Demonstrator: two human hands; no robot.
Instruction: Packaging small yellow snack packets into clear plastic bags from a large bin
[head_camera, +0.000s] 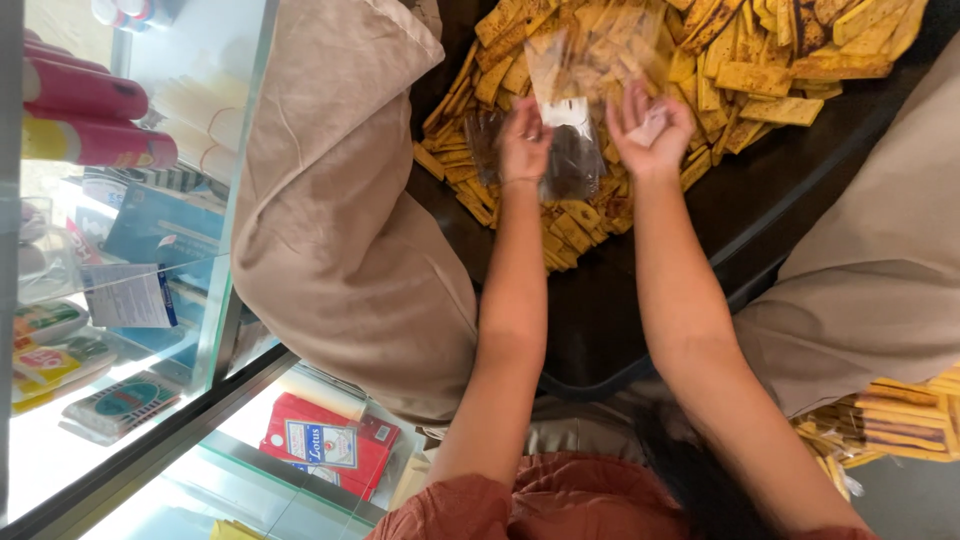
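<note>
We see both hands over a dark tray (760, 200) heaped with yellow chips (760, 60). Left hand (524, 140) is curled, fingers pinching the edge of a clear plastic bag (575, 150), which lies flat on the chip pile between the two hands, its lower part looking dark. Right hand (650, 125) is palm up, fingers loosely half-open, touching the bag's other side; we cannot tell if it grips the bag or only props it. A few chips show through the bag's upper part.

Around: the person's knees in beige trousers (340, 230) flank the tray left and right, crowding it. Far left a glass cabinet (215, 330) holds pink tubes (85, 110), blue packets (160, 225) and a white label. Below it a red box (325, 450) sits behind glass. At lower right a second stack of chips (900, 415), darker-edged, sits beside the right knee. Rust-coloured sleeves at the bottom edge.
</note>
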